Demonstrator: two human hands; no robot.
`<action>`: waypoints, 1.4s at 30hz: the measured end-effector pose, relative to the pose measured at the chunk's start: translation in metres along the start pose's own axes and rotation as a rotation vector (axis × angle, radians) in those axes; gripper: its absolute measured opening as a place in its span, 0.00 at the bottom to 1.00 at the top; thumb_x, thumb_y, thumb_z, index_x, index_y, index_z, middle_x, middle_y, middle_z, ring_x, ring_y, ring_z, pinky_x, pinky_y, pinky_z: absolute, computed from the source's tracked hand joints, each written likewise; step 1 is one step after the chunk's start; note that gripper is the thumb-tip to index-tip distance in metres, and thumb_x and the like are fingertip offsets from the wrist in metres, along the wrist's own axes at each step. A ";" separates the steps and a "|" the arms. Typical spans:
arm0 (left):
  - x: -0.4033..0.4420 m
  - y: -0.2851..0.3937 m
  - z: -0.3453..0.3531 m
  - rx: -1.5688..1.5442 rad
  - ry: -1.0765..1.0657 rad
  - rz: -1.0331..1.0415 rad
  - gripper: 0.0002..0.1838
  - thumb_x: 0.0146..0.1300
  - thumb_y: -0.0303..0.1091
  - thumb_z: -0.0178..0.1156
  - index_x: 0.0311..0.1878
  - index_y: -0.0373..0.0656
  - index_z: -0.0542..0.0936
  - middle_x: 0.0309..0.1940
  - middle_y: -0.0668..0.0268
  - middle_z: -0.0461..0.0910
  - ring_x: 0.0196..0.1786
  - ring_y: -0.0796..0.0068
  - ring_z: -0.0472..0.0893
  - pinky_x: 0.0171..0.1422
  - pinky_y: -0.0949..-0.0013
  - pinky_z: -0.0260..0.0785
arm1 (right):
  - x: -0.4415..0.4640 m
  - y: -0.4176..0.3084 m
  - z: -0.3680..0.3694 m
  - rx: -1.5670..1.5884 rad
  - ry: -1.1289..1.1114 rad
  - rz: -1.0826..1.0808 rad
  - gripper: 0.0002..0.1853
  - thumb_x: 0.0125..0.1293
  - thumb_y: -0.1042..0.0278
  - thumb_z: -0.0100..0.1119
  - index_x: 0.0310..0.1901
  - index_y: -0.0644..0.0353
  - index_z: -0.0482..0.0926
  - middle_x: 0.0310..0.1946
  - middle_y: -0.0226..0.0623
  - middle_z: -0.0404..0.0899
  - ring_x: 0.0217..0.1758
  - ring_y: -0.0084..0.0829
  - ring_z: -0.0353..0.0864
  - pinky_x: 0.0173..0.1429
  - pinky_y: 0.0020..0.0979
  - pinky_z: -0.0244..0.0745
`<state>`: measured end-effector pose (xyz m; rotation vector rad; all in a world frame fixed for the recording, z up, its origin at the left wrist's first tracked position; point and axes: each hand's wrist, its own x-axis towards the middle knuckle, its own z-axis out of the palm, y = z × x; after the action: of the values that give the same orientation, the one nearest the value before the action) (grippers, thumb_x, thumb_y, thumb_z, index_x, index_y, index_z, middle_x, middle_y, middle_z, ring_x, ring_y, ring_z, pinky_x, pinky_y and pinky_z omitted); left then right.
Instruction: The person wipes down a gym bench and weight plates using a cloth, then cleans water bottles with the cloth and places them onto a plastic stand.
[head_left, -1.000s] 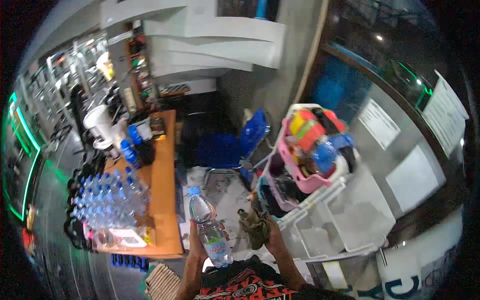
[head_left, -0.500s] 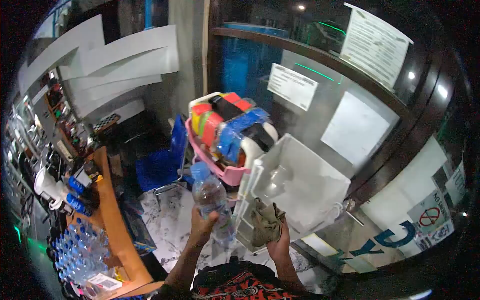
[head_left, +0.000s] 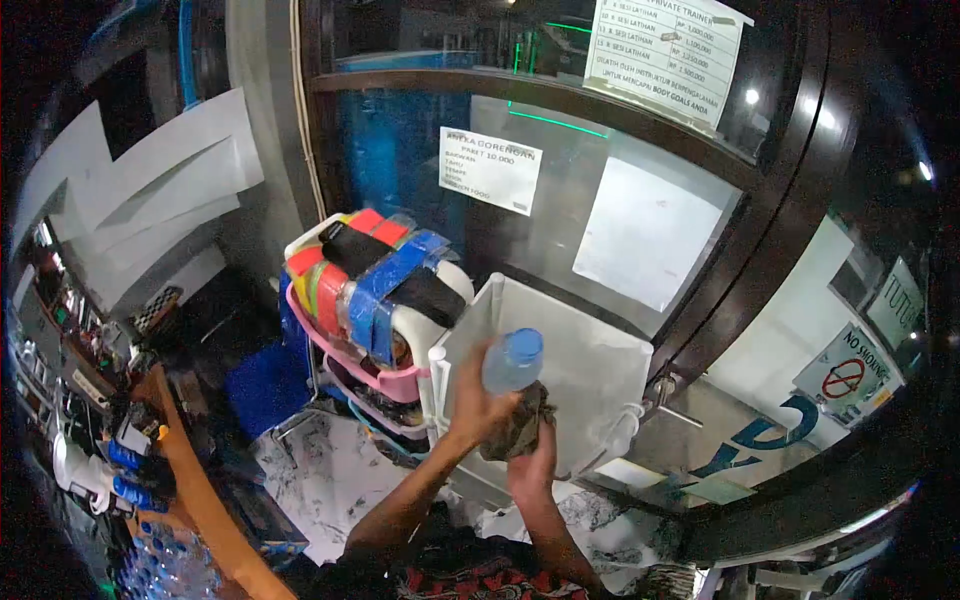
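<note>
My left hand (head_left: 478,405) is closed around a clear plastic bottle (head_left: 511,372) with a blue cap. The bottle stands nearly upright over the open white bin (head_left: 610,370). In my right hand (head_left: 533,468) is a crumpled olive-brown cloth (head_left: 520,428), bunched against the lower part of the bottle. The cloth and my left fingers hide much of the bottle's lower half. Both hands are close together in front of the bin's near side.
Left of the bin, a pink basket (head_left: 385,381) bears a white box wrapped in coloured tape (head_left: 375,285). Several water bottles (head_left: 165,560) stand by the wooden counter (head_left: 215,515) at lower left. A glass door with a handle (head_left: 680,408) is at right.
My left hand has brought the bottle rightward to the cloth, which was apart from it before. The head view has turned right, shifting the surroundings leftward.
</note>
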<state>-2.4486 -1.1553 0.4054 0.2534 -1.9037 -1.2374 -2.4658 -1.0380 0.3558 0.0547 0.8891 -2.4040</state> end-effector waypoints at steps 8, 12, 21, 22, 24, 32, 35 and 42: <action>0.048 -0.062 0.043 0.140 -0.045 -0.015 0.39 0.41 0.33 0.73 0.58 0.36 0.67 0.50 0.52 0.72 0.57 0.51 0.70 0.61 0.56 0.63 | 0.095 0.018 0.001 0.178 -0.032 0.089 0.20 0.70 0.53 0.45 0.58 0.52 0.68 0.54 0.33 0.74 0.58 0.34 0.73 0.62 0.41 0.68; 0.060 -0.108 0.065 0.090 -0.007 -0.007 0.36 0.44 0.35 0.73 0.57 0.38 0.69 0.52 0.53 0.73 0.57 0.52 0.71 0.61 0.58 0.63 | 0.132 0.022 0.018 0.090 0.107 0.019 0.21 0.70 0.53 0.43 0.59 0.54 0.68 0.55 0.36 0.73 0.58 0.38 0.72 0.63 0.42 0.66; 0.060 -0.141 0.067 0.132 0.037 -0.163 0.44 0.56 0.39 0.65 0.69 0.34 0.52 0.63 0.42 0.60 0.67 0.47 0.61 0.69 0.56 0.54 | 0.170 0.037 0.029 -0.245 0.323 -0.160 0.22 0.71 0.59 0.40 0.62 0.61 0.65 0.57 0.45 0.70 0.59 0.42 0.71 0.62 0.39 0.67; 0.059 -0.137 0.063 0.123 0.030 -0.189 0.47 0.57 0.40 0.64 0.71 0.33 0.47 0.65 0.39 0.55 0.69 0.43 0.57 0.71 0.55 0.51 | 0.175 0.041 0.024 -0.231 0.285 -0.188 0.23 0.71 0.58 0.39 0.62 0.61 0.64 0.57 0.45 0.70 0.58 0.40 0.71 0.61 0.38 0.67; 0.053 -0.122 0.056 0.132 -0.008 -0.202 0.48 0.58 0.42 0.63 0.71 0.33 0.45 0.66 0.37 0.52 0.69 0.40 0.55 0.72 0.54 0.49 | 0.188 0.050 0.010 -0.216 0.250 -0.216 0.24 0.72 0.56 0.39 0.63 0.61 0.63 0.57 0.45 0.70 0.58 0.39 0.71 0.61 0.38 0.67; 0.028 -0.126 0.065 0.207 -0.132 -0.263 0.49 0.59 0.44 0.61 0.72 0.33 0.42 0.66 0.30 0.46 0.69 0.33 0.51 0.73 0.47 0.45 | 0.229 0.077 -0.072 -0.236 -0.130 -0.067 0.26 0.72 0.52 0.38 0.64 0.61 0.63 0.57 0.43 0.69 0.58 0.37 0.70 0.60 0.37 0.67; 0.034 -0.132 0.061 0.143 -0.097 -0.240 0.49 0.58 0.47 0.61 0.72 0.34 0.43 0.66 0.28 0.47 0.69 0.30 0.51 0.72 0.45 0.44 | 0.232 0.087 -0.092 -0.238 -0.286 -0.001 0.26 0.72 0.51 0.38 0.64 0.61 0.62 0.57 0.42 0.69 0.58 0.36 0.70 0.60 0.37 0.67; 0.038 -0.141 0.058 0.153 -0.082 -0.230 0.47 0.59 0.45 0.61 0.72 0.34 0.45 0.68 0.36 0.49 0.71 0.38 0.52 0.74 0.50 0.44 | 0.183 0.065 -0.029 -0.134 -0.088 0.099 0.29 0.72 0.47 0.38 0.64 0.60 0.63 0.56 0.39 0.70 0.56 0.35 0.71 0.59 0.37 0.68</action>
<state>-2.5507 -1.2079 0.2983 0.5225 -2.0882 -1.2685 -2.5897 -1.1517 0.2539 -0.0558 0.9806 -2.2329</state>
